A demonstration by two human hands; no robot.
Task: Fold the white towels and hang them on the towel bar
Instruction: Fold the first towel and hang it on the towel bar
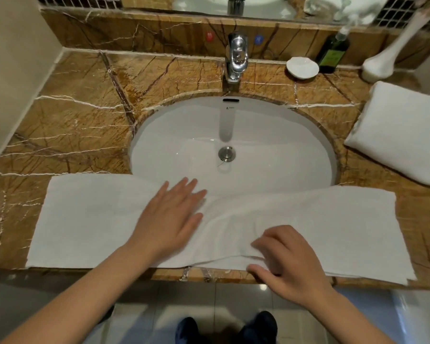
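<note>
Hands are working on the long white towel [90, 219], which is lying right under them along the counter [85, 120]. The left hand [171, 217] is pressing it flat, fingers spread. The right hand [283, 259] is pinching its near edge. Keeping the flat hand firm and matching the edges should make a neat fold. A folded towel [402, 130] is waiting beyond the right hand.

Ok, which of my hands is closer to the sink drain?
Left. The left hand lies flat on the spread towel just short of the drain; the right hand pinches the towel's near edge, farther back.
</note>
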